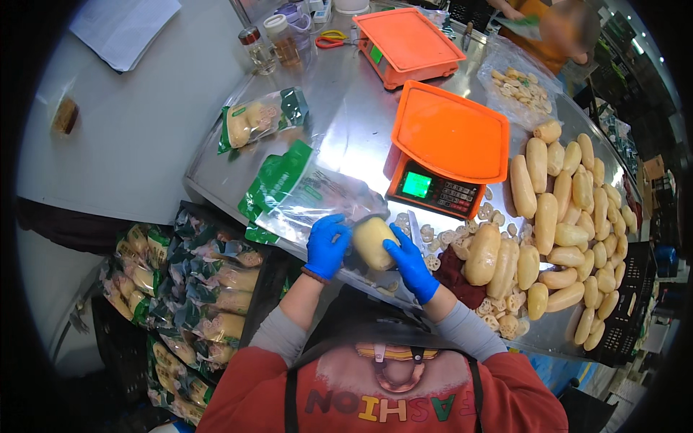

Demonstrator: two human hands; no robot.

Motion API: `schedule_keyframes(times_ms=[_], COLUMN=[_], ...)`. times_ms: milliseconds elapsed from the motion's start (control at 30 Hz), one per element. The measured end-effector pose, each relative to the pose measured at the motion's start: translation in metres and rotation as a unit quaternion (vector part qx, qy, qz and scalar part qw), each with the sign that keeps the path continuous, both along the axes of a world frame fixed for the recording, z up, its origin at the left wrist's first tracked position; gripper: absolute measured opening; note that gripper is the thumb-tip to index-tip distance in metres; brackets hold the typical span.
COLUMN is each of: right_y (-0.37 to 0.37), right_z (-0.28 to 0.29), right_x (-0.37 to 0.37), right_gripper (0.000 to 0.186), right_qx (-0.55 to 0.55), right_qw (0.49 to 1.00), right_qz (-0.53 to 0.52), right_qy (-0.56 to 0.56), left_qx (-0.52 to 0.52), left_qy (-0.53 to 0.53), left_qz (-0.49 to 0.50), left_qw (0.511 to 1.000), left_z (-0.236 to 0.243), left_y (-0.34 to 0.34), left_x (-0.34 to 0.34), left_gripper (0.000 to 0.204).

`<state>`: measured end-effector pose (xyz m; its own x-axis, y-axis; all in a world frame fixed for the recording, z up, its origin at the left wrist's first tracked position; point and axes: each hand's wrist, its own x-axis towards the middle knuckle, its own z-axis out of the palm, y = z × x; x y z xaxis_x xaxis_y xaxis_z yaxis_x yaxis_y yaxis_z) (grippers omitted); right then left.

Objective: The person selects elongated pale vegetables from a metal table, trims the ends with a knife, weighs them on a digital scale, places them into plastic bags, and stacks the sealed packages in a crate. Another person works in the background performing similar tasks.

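A peeled, pale lotus root piece [372, 245] is held between my two blue-gloved hands at the table's near edge. My left hand [326, 247] curls against its left side, beside a clear and green plastic bag [317, 198] lying flat; whether those fingers also touch the bag is hard to tell. My right hand [413, 265] grips the root's right side, thumb and fingers closed on it. A knife blade [414, 229] lies just beyond the right hand, among cut lotus root slices [446, 238].
Peeled lotus roots [563, 209] pile up on the right. Two orange scales [451, 137] stand ahead, the nearer one's display lit. A packed bag [261, 119] lies far left, near jars [283, 42] and scissors [332, 39]. Crates of packed bags [216, 289] sit lower left. Another person [548, 32] is at the far right.
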<state>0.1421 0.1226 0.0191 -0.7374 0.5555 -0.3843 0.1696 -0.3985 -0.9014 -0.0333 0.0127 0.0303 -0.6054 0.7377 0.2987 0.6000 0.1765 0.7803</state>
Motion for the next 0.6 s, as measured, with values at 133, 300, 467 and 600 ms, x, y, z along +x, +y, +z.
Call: schedule_keyframes(times_ms=[133, 300, 467, 600], right_y=[0.008, 0.024, 0.017, 0.015], right_z=[0.029, 0.006, 0.02, 0.02], right_x=[-0.007, -0.018, -0.022, -0.026], right_gripper=[0.076, 0.067, 0.064, 0.06], right_qx=[0.277, -0.052, 0.106, 0.379], right_qw=[0.94, 0.997, 0.992, 0.905], right_qz=[0.191, 0.06, 0.055, 0.19], right_qy=[-0.052, 0.026, 0.032, -0.038], left_qx=[-0.011, 0.012, 0.014, -0.028], left_qy=[0.069, -0.026, 0.017, 0.126], left_qz=[-0.065, -0.118, -0.1, -0.161], left_qw=[0.995, 0.993, 0.995, 0.978], left_z=[0.024, 0.022, 0.035, 0.041], left_y=[0.006, 0.005, 0.011, 0.015], left_x=[-0.003, 0.0, 0.002, 0.006], left_gripper=[0.007, 0.008, 0.01, 0.011])
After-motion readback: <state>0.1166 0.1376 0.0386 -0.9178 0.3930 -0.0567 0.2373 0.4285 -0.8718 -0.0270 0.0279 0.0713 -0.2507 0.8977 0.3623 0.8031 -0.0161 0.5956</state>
